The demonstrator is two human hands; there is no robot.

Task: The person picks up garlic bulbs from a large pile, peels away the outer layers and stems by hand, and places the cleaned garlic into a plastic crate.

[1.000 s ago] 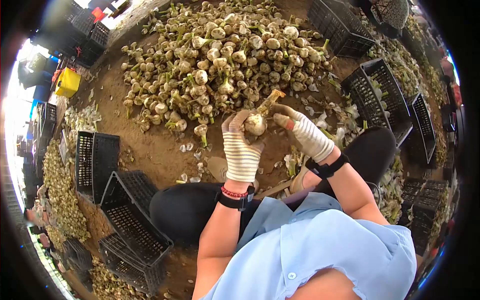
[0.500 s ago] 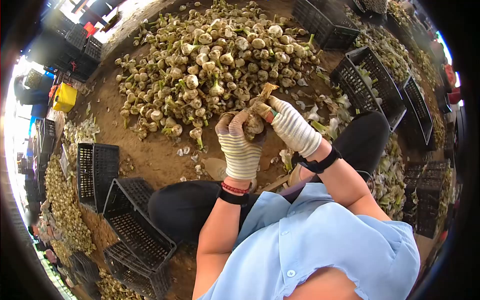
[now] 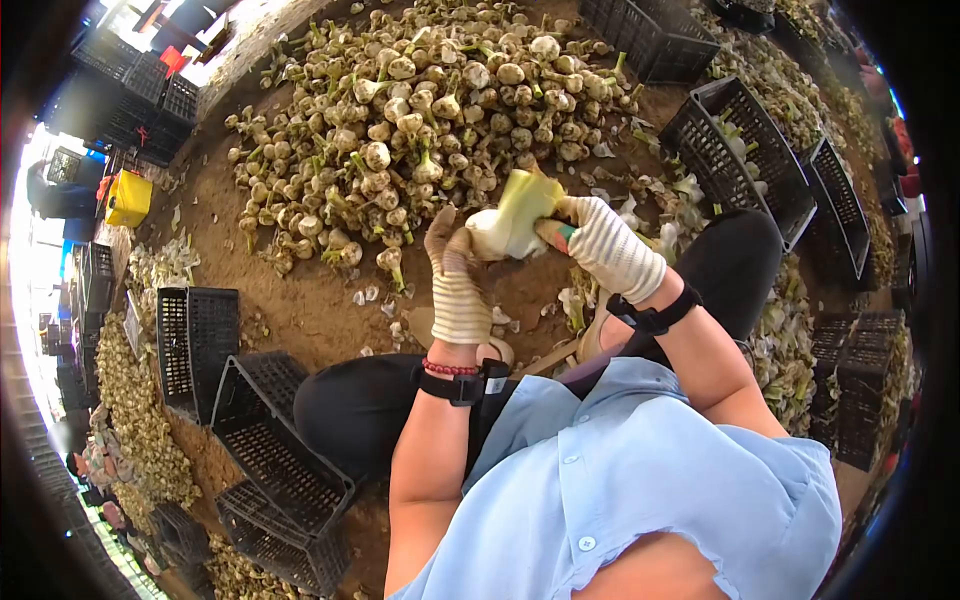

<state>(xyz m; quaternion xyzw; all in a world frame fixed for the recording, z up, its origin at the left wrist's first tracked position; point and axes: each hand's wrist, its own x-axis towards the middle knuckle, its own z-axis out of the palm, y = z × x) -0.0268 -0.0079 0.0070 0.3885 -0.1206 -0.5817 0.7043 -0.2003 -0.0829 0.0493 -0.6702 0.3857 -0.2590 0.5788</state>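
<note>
Between my gloved hands, above the bare soil, is a garlic bulb (image 3: 487, 236) with a smooth white surface. A broad pale green layer of stem or skin (image 3: 530, 200) rises from it, its upper edge brownish. My left hand (image 3: 457, 285), in a striped glove with soiled fingertips, has its fingers curled against the bulb's left side. My right hand (image 3: 603, 245) pinches the pale green layer low on its right side; coloured tape shows on a finger. Just beyond both hands lies a heap of unpeeled garlic (image 3: 400, 130) with soil on the bulbs.
Black plastic crates stand at the left (image 3: 198, 345), by my left knee (image 3: 275, 430) and at the right (image 3: 745, 150). Peeled skins (image 3: 785, 370) cover the ground on the right. Farther left are a yellow container (image 3: 129, 198) and stacked crates (image 3: 135, 95).
The dirty brown garlic now shows white and pale green where its outer skin was. My right hand has shifted slightly right and down; my left hand has moved a little left.
</note>
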